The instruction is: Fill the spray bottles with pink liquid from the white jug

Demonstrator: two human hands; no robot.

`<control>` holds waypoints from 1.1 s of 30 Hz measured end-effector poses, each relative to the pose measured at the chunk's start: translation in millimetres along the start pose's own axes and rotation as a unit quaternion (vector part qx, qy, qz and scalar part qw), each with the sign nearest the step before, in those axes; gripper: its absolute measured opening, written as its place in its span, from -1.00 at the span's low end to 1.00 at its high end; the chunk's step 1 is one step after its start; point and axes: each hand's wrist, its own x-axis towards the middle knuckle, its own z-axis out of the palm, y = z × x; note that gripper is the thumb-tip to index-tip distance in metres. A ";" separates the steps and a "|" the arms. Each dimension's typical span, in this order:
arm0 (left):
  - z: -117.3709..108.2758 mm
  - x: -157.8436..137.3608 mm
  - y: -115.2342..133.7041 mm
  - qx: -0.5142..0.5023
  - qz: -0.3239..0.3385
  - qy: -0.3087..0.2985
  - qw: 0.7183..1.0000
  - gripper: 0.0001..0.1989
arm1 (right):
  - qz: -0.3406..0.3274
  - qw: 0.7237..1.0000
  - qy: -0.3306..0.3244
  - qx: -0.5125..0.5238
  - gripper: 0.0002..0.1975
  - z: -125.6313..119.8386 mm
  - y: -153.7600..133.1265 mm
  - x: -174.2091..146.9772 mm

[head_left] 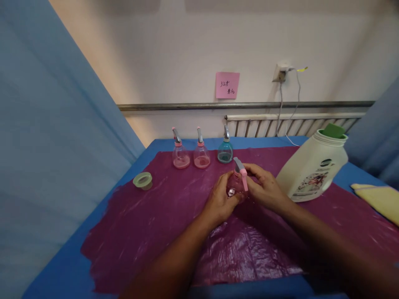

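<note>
A clear pink spray bottle with a grey and pink trigger head is held upright over the purple sheet. My left hand is wrapped round the bottle's body, thumb at its near side. My right hand is closed at the bottle's neck, just under the spray head; its fingertips are partly hidden behind it. Behind my hands stand two more pink spray bottles with pink liquid low in them, and a teal spray bottle.
To the right a large cream jug leans, with a green piece in its mouth. A small pale green cup sits at left, a yellow cloth at far right. Purple plastic sheeting covers the blue table. Blue curtains hang alongside.
</note>
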 end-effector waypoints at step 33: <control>0.4 -3.7 -0.4 0.105 0.004 -0.015 0.994 -0.13 | -0.141 0.985 -0.037 -0.093 -0.69 -71.7 -88.6 16.2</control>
